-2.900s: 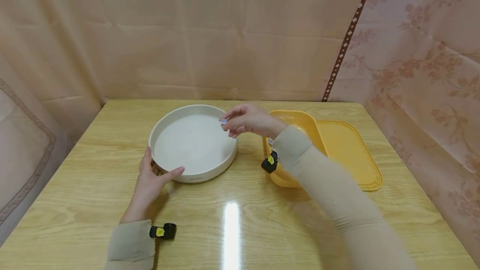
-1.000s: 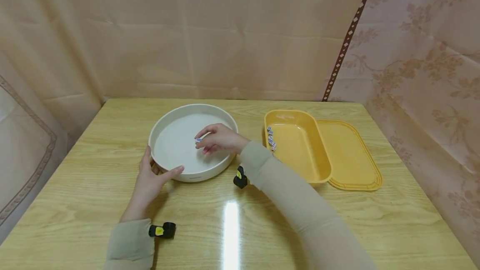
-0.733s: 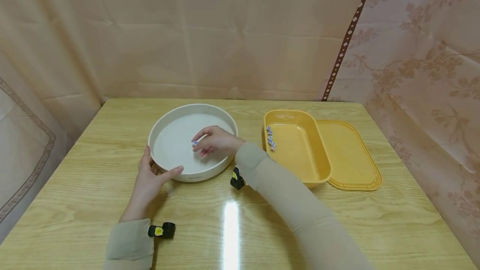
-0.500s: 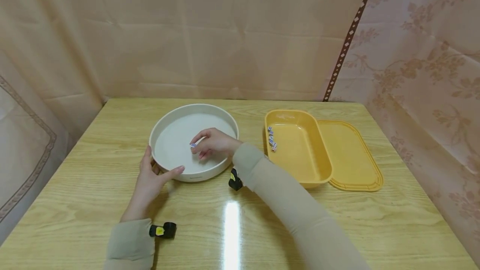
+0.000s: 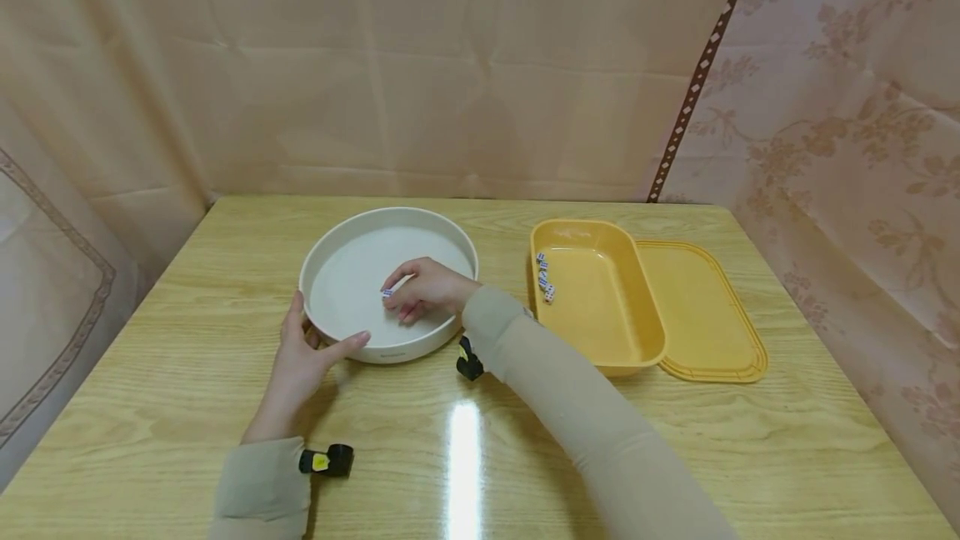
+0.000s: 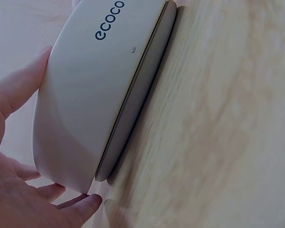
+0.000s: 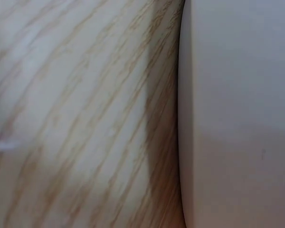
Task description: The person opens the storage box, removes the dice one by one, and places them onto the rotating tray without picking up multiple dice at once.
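Fingertips of the right hand (image 5: 431, 288) pinch one die (image 5: 387, 294), white with blue markings, close together around it and low over the floor of the white round tray (image 5: 360, 265), a little nearer the person than its middle; whether the die touches that floor cannot be told. At the tray's near left edge the left hand (image 5: 296, 369) grips it, thumb over the rim and other fingers against the outer wall, low by the base. To the right of the tray, apart from it, stands a yellow rectangular box (image 5: 607, 307), with several dice (image 5: 543, 282) clustered along the wall closest to the tray. Farther right from the tray, past the box, a yellow lid (image 5: 697, 307) lies flat on the wooden table (image 5: 397, 440).

For good control, a light pinch on two opposite faces seems best, as so small and hard a cube could skip if squeezed near an edge. Any release is likely cleanest right at the tray floor, both fingertips parting evenly so that neither drags the die. A steady, level left grip should also help: tipping the tray's rim could set a loose die sliding or rolling.
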Tool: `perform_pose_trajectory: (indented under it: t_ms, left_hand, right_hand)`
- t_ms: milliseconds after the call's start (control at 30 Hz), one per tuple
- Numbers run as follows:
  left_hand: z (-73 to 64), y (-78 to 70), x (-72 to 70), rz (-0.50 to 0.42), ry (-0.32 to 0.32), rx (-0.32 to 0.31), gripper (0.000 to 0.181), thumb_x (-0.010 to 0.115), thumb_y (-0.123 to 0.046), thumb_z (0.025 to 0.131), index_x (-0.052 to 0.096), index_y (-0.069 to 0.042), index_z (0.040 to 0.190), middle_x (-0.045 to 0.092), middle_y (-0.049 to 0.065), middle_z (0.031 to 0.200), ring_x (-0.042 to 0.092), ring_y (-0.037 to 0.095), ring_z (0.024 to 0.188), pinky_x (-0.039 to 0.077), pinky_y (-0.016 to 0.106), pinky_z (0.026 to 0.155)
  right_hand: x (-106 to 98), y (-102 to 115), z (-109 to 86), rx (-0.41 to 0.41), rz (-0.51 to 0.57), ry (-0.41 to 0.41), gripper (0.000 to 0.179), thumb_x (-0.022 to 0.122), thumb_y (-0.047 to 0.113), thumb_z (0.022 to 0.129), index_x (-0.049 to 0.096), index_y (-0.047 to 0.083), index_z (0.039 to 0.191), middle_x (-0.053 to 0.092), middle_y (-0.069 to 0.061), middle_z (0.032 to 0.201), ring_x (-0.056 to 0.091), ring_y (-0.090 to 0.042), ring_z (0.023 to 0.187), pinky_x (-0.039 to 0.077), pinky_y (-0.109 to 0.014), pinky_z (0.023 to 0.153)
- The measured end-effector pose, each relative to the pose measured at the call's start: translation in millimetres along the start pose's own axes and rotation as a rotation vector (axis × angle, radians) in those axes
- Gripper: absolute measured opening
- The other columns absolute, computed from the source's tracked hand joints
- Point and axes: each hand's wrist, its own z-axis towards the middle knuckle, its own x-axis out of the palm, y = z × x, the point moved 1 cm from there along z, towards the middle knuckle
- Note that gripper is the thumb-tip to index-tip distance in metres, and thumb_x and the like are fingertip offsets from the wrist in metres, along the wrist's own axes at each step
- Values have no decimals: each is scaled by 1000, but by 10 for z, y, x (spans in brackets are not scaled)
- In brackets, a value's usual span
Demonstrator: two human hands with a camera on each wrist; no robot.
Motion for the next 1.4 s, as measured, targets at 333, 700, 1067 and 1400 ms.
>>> perform_pose_trajectory:
  t_ms: [333,700,1067,1400]
  left_hand:
    - [-1,13,-4,-4,5,-1,123,78,-27,87,-24,-21,155,-8,17,166,11,38,152,23,48,124]
    - [-17,-8,1,-17,6,-10,123,78,-28,87,-24,-21,155,-4,17,166,12,38,152,24,47,124]
    - [-8,-2,-11,-23,9,-4,123,78,-27,87,-25,-19,155,-4,18,166,13,38,152,24,47,124]
    - [5,27,-11,-4,9,-3,123,78,-27,87,-24,-21,155,-6,17,166,12,39,152,23,48,124]
  right_hand:
    - [21,10,-22,35,-36,-10,23,68,-1,90,62,-5,112,64,-7,69,60,-13,52,58,-22,52]
    - [22,14,-13,58,-49,-10,24,67,-2,90,61,-5,113,63,-6,68,60,-13,51,57,-21,50]
    - [54,27,-29,49,-62,-20,26,67,-3,90,61,-6,115,62,-6,68,59,-13,51,56,-21,50]
    - [61,9,-12,42,-62,-42,27,68,-2,89,62,-6,114,63,-6,66,58,-13,50,56,-21,49]
